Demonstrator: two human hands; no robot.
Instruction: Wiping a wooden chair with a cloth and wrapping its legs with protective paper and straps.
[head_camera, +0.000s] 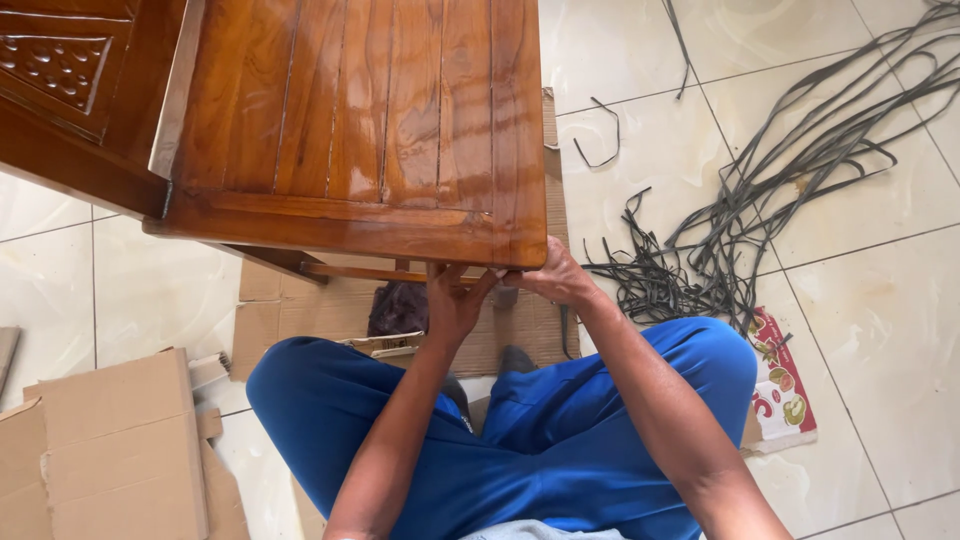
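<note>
Pressing up against the front edge of a glossy brown slatted wooden chair seat (360, 120), the left hand (452, 305) and the right hand (556, 278) are seen close together, almost touching. The right hand is curled over the seat's near corner, while the left hand's fingers are raised to the underside of the edge; what is pinched between them cannot be told. The seat is placed directly ahead of the blue-trousered knees (330, 400), above flattened brown cardboard (290, 310) laid on pale floor tiles (880, 330). A tangle of grey rubber strips (740, 200) is spread to the right.
</note>
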